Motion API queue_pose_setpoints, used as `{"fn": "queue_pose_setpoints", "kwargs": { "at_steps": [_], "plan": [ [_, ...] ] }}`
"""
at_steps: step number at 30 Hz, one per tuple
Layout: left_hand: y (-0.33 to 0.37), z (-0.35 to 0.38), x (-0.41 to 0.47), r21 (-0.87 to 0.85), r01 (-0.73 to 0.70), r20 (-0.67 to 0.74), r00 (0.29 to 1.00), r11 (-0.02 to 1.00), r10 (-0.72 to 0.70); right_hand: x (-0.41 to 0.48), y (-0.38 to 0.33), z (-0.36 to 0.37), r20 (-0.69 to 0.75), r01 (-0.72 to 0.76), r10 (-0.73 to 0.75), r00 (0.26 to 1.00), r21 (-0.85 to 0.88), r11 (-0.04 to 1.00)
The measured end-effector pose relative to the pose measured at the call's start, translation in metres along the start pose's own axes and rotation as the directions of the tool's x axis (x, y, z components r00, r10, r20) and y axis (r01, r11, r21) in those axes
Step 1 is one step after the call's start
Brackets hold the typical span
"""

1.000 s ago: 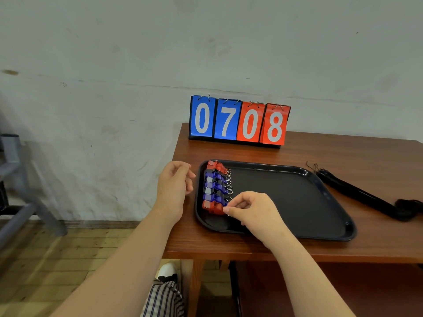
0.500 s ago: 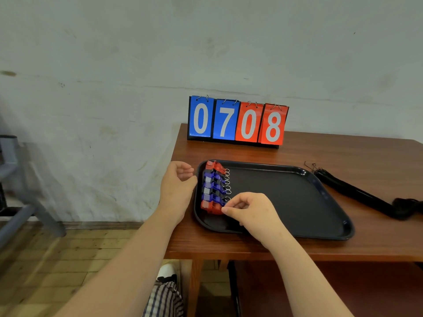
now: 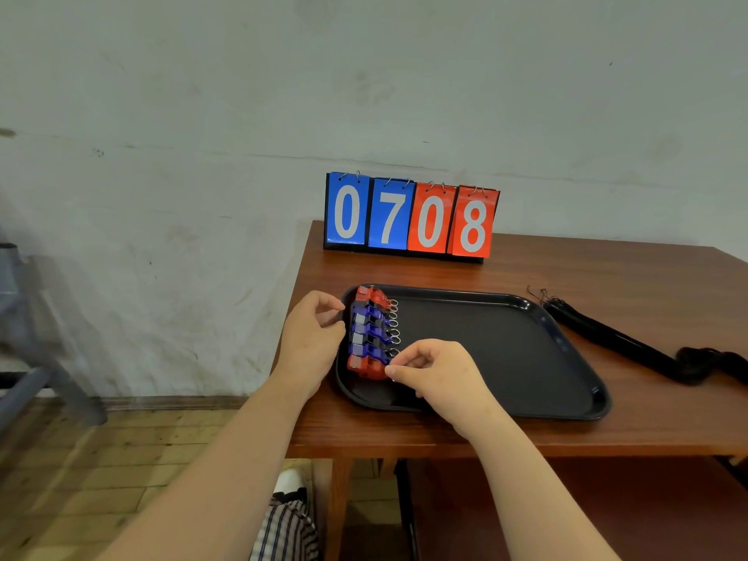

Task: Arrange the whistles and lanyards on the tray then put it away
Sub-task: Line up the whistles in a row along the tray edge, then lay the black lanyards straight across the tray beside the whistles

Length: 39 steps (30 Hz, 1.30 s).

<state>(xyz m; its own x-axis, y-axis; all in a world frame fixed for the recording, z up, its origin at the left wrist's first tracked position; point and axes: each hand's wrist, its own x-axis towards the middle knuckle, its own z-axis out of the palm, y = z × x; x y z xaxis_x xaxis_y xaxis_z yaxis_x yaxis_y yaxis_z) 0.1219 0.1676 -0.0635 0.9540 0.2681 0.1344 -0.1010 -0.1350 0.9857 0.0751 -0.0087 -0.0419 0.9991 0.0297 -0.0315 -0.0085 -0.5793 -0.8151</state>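
Observation:
A black tray (image 3: 506, 350) lies on the wooden table (image 3: 587, 273). Several red and blue whistles (image 3: 370, 332) with metal rings form a tight column along the tray's left end. My right hand (image 3: 435, 370) is over the tray's near left corner, its thumb and fingers pinching the ring end of the nearest red whistle (image 3: 364, 366). My left hand (image 3: 313, 338) hovers just outside the tray's left rim, fingers loosely curled and holding nothing. A bundle of black lanyards (image 3: 631, 346) lies on the table to the right of the tray.
A flip scoreboard (image 3: 411, 218) reading 0708 stands at the table's back edge against the wall. The table's left edge runs just beside my left hand. A grey chair frame (image 3: 28, 358) stands on the wooden floor at far left.
My left hand has drifted a little right, closer to the tray's left rim. My right hand stays at the nearest red whistle with only slight finger movement.

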Motion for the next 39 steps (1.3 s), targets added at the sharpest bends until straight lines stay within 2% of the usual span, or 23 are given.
{"fn": "queue_pose_setpoints", "kwargs": {
  "at_steps": [16, 21, 25, 30, 34, 39],
  "plan": [
    [0.004, -0.001, -0.005, 0.023, 0.022, 0.038, 0.999, 0.999, -0.023, -0.011, -0.006, -0.002, 0.006, -0.049, 0.049, 0.999, 0.028, 0.998],
    [0.005, 0.000, -0.006, 0.038, 0.014, 0.026, 1.000, 0.999, -0.015, -0.009, -0.007, -0.006, 0.000, -0.111, 0.113, 0.994, 0.157, 0.981],
    [0.009, -0.003, -0.004, -0.014, 0.020, -0.021, 1.000, 1.000, -0.020, -0.007, -0.009, -0.018, 0.003, -0.154, 0.160, 0.987, 0.289, 0.945],
    [0.027, 0.005, 0.005, 0.029, -0.012, -0.104, 0.994, 1.000, 0.015, 0.002, -0.002, -0.047, -0.078, -0.108, 0.132, 0.988, 0.257, 0.960],
    [0.053, 0.039, 0.009, 0.197, -0.187, 0.084, 0.981, 0.962, 0.174, 0.010, 0.009, -0.071, -0.132, -0.096, 0.131, 0.983, 0.241, 0.966],
    [0.080, 0.104, 0.005, 0.318, -0.400, 0.330, 0.897, 0.860, 0.295, 0.016, 0.025, -0.099, -0.207, -0.083, 0.124, 0.970, 0.198, 0.977]
  ]
}}
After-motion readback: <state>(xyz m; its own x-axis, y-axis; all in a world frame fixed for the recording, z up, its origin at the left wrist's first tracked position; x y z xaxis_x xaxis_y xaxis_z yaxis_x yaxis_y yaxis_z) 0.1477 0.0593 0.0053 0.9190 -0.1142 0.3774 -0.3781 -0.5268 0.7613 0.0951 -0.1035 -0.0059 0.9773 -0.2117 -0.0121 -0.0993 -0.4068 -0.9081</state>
